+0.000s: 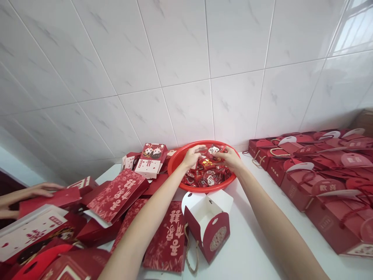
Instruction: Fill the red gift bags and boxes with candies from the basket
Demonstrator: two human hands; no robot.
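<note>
Basket [204, 189] within easy reach, open box [204, 235] just in front

Both hands are at the basket of small wrapped packets [211, 179]. The left hand [192, 156] has its fingers half bent at the left side; the right hand [231, 158] curls in from the right, fingertips at a packet. Whether either grips one, the view cannot tell. Coming from both sides probably leaves the middle of the pile free to pick through. The box stands upright, flaps spread, perhaps so its mouth stays accessible; a rope handle [190, 268] hangs beside it.

On the person's left, printed red boxes [166, 245] lie in a loose heap, with another person's hand [43, 190] on one. To the right, shut boxes [303, 186] stand in tight rows, which likely saves room.

The surface [241, 217] is white, set against a marbled tile wall [186, 50] that reflects a barred window at upper right.
</note>
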